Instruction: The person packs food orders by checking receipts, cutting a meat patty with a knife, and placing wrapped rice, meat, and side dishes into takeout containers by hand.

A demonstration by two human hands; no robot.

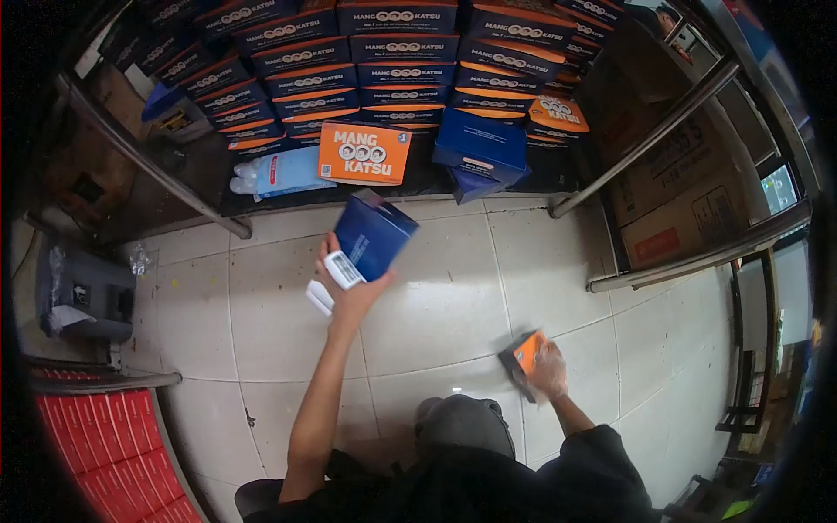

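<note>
My left hand (353,292) grips a dark blue cardboard box (377,234), held tilted over the tiled floor. A white piece with grey printing (343,270) lies by its fingers, and another white strip (319,298) sticks out beside the hand; I cannot tell what they are. Lower right, my right hand (548,370) is closed on a small orange-topped box (527,353) with dark sides. That hand is smeared by motion and seems to have a clear plastic glove on. Just beyond the left hand's box, an orange box lid (364,154) faces me.
Stacked blue-and-orange boxes (403,74) fill the shelf ahead. A loose blue box (480,146) and a light blue plastic pack (288,172) lie at its front. Metal rails (671,122) flank it. Red boxes (113,444) stand lower left, a brown carton (684,192) right, a grey bin (91,292) left.
</note>
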